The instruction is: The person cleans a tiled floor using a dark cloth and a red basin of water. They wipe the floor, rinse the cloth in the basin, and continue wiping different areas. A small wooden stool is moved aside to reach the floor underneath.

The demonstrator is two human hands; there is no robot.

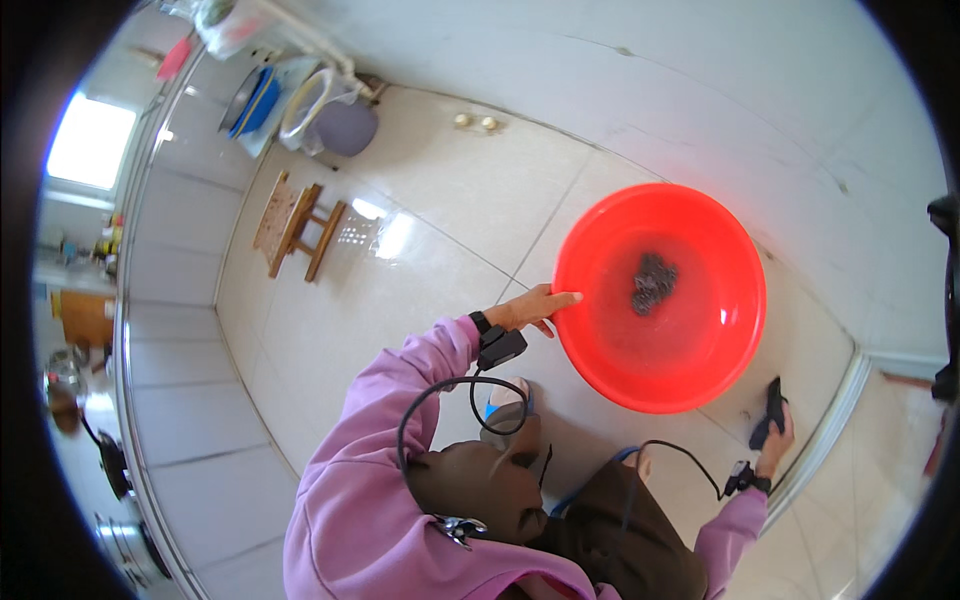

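A large red plastic basin (724, 375) is before me with a wad of dark, wet-looking material (654, 283) lying in it. My left hand (534, 306) grips the basin's rim on its left side, the thumb lying over the edge. Off to the lower right of the basin, my right hand (778, 442) holds a dark, limp-looking piece (769, 420), perhaps cloth; its exact kind is hard to tell. Both wrists carry black straps with small devices and cables.
A small wooden stool (300, 229) lies on its side on the tiled floor (420, 187). A lined bin (307, 112) and a purple round container (346, 127) stand in the far corner. White wall (675, 90) rises behind the basin; a metal door track (817, 435) runs at right.
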